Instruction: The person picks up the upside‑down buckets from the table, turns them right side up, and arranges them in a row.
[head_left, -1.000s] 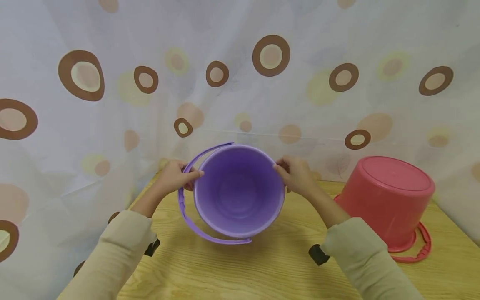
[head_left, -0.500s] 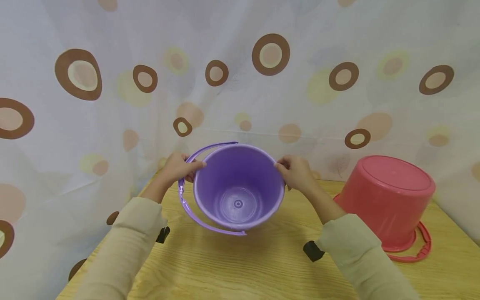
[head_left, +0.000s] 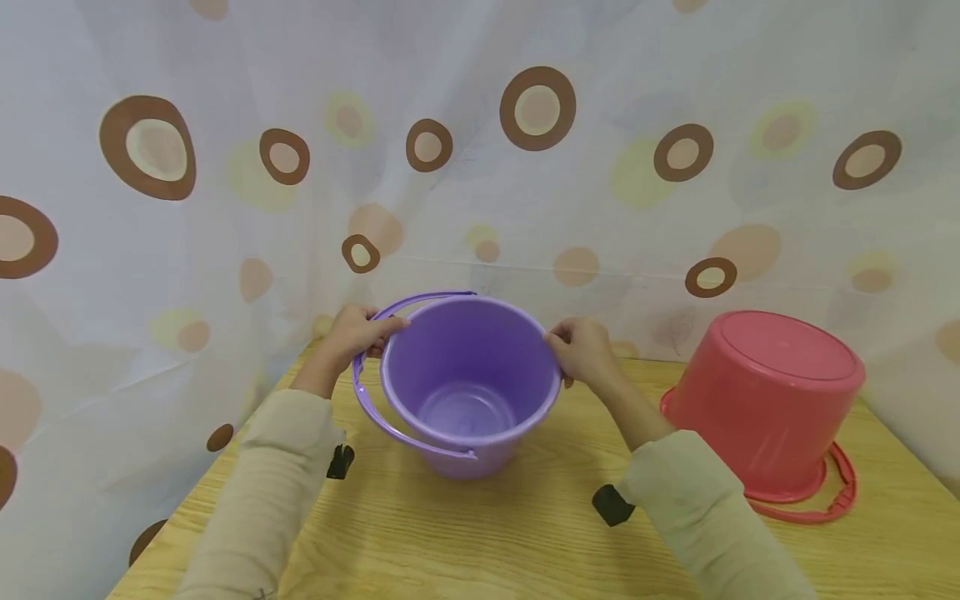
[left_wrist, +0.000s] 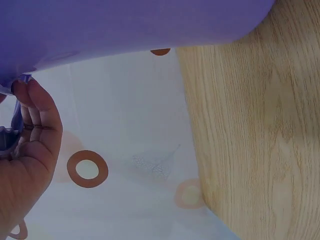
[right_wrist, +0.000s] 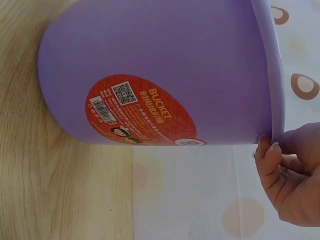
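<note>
Head view: your left hand [head_left: 352,335] and right hand [head_left: 587,352] pinched opposite edges of a purple bucket [head_left: 472,350], its mouth tilted toward you over the worktop [head_left: 540,542]; whether its base touched could not be told. Its handle [head_left: 361,389] looped round the left side. To the right, an upside-down red bucket [head_left: 765,408] stood before a circle-patterned sheet [head_left: 465,200].

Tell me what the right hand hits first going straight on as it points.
The purple bucket: the right hand pinches its rim, so there's no gap. Beyond it, probably the patterned sheet, though depth is unclear.
</note>
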